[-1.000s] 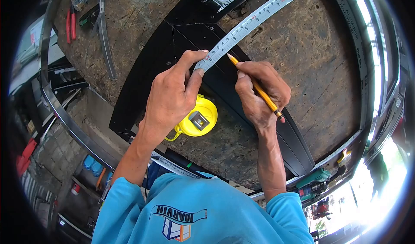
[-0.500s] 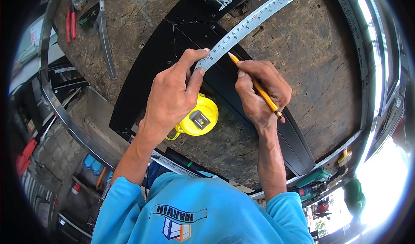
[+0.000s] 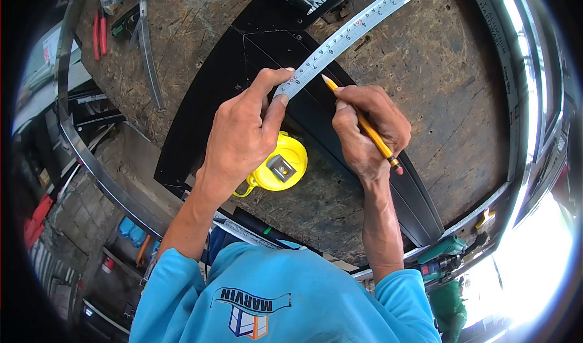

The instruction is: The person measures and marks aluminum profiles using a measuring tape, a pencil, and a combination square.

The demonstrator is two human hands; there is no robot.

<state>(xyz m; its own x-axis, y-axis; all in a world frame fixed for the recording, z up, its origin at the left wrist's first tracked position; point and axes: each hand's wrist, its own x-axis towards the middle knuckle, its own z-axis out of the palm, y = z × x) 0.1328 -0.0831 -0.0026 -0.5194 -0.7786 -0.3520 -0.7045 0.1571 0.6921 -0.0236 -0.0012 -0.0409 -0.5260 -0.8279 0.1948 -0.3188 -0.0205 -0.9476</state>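
My left hand (image 3: 243,124) pinches the blade of a tape measure (image 3: 340,46) between thumb and index finger. The blade lies across a black metal profile (image 3: 285,48), its hooked end reaching past the far right side. Below the palm sits the tape's yellow case (image 3: 285,162), partly covered by that hand. In my right hand (image 3: 370,127) is a yellow pencil (image 3: 378,139), closed in a writing grip. Its sharpened tip is just beside the blade's edge, over the black profile; whether it touches cannot be told. The pencil's eraser end points back toward me.
Everything lies on a worn wooden workbench (image 3: 449,100). Red-handled pliers (image 3: 99,36) and a thin metal strip (image 3: 146,57) lie at the far left. A long metal profile (image 3: 513,94) curves along the right. A green power tool (image 3: 446,249) is at the lower right.
My hands and the tape have stayed almost still; the pencil has shifted only very slightly. A green shape beyond the bench at the lower right has moved left and down.
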